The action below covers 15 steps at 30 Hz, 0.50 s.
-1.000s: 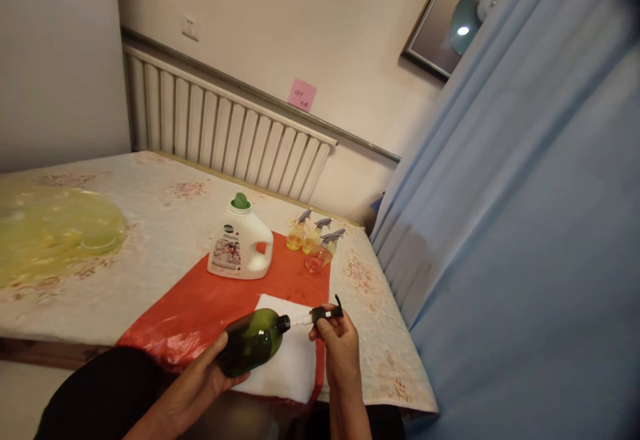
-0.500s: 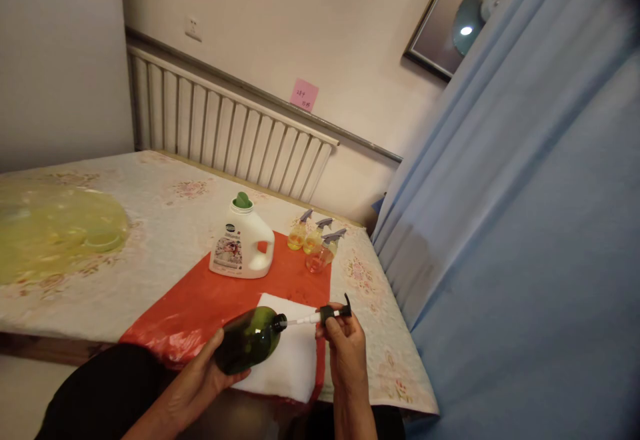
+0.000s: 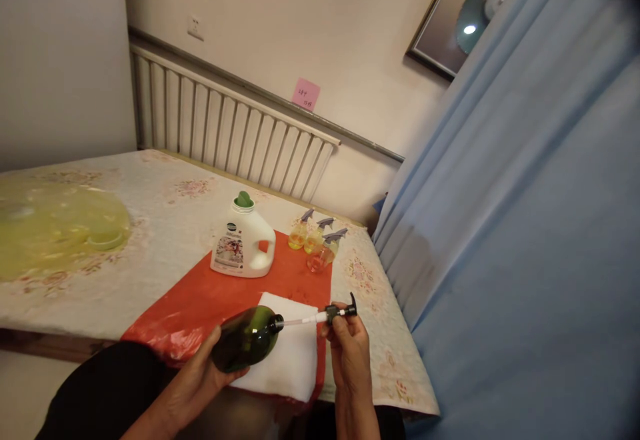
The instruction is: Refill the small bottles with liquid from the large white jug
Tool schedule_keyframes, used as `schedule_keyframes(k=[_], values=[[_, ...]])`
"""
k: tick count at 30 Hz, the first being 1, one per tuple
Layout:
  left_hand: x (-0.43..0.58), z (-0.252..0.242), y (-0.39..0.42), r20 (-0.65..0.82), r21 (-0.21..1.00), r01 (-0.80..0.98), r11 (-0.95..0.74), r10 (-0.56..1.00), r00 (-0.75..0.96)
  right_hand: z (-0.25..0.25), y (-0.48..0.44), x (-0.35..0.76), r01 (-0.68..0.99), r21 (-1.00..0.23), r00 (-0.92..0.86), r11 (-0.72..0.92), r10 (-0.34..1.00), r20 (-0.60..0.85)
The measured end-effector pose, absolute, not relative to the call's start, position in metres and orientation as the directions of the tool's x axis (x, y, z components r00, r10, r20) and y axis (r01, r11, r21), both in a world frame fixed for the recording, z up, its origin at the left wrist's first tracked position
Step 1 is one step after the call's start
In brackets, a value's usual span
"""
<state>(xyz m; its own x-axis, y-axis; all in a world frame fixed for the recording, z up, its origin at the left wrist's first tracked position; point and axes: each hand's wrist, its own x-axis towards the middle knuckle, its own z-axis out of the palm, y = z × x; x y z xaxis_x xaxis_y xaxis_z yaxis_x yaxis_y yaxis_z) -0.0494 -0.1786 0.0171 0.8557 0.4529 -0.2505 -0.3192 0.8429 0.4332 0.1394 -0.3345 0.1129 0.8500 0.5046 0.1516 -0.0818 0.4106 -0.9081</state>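
My left hand (image 3: 203, 377) is wrapped under a dark green bottle (image 3: 245, 347), held on its side above a folded white towel (image 3: 290, 357). My right hand (image 3: 347, 347) pinches the black pump head (image 3: 341, 312). The pump's thin white tube (image 3: 300, 321) stretches from the head back into the bottle's neck, partly drawn out.
A red plastic sheet (image 3: 200, 307) lies under the towel on a floral-covered table (image 3: 165, 213). On it stand a white detergent jug with a green cap (image 3: 243, 240) and three small spray bottles (image 3: 317, 243). A yellow plastic heap (image 3: 55, 223) sits left. Blue curtain (image 3: 525, 227) hangs right; a radiator (image 3: 225, 133) behind.
My right hand has drawn the pump head further right, away from the bottle, so more of the white tube shows. The bottle in my left hand has sunk slightly.
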Motion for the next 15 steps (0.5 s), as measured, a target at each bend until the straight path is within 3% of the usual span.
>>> schedule_keyframes(k=[9,15], values=[[-0.0515,0.0177,-0.1785,-0.253,0.373,-0.356,0.857,0.464,0.849,0.1182,-0.3370,0.1381,-0.128,-0.885,0.837,0.448,0.527,0.146],[-0.0520,0.0180,-0.1780,-0.272,0.373,-0.366,0.853,0.477,0.835,0.1214,-0.3376,0.1368,-0.054,-0.918,0.848,0.393,0.504,0.165]])
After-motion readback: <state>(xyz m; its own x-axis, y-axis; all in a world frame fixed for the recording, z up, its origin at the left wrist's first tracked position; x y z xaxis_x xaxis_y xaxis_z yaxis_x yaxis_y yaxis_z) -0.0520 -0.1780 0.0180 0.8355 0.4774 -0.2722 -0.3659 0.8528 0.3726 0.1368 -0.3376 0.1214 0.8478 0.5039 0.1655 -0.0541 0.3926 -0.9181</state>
